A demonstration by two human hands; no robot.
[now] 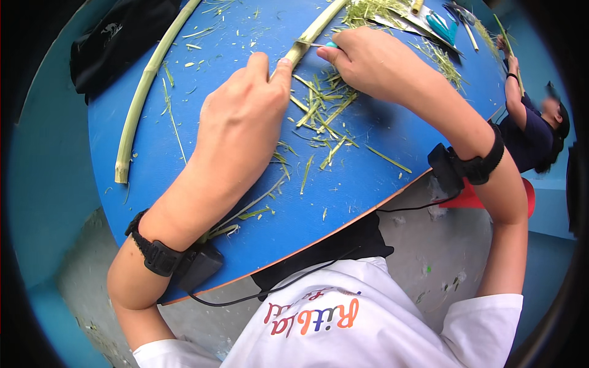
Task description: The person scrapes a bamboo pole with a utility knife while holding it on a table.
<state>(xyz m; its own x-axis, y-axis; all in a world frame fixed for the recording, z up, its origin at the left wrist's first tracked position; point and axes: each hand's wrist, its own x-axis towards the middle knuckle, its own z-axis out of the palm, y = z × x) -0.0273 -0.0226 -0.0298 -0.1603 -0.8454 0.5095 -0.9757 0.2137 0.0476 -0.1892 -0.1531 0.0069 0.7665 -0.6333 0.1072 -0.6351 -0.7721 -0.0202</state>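
Note:
My left hand (248, 113) is wrapped round a green jointed cane stalk (319, 23) near its close end. The stalk slants away over the blue table toward the far side. In my right hand (380, 67) is a small knife (313, 43) with a teal handle, its blade lying across the stalk at a joint, just beyond my left fingertips. Most of the handle is hidden in my fist. Green peelings (325, 107) are scattered under and beside both hands. A second, longer stalk (147, 80) lies apart on the left of the table.
The blue table (362, 175) has a curved near edge. A black cloth (123, 43) hangs over its far left. At the far right lie more peelings (442, 61) and a teal object (443, 27). Beyond, another person (527, 132) holds an upright green stalk. Black bands with cables circle my forearms.

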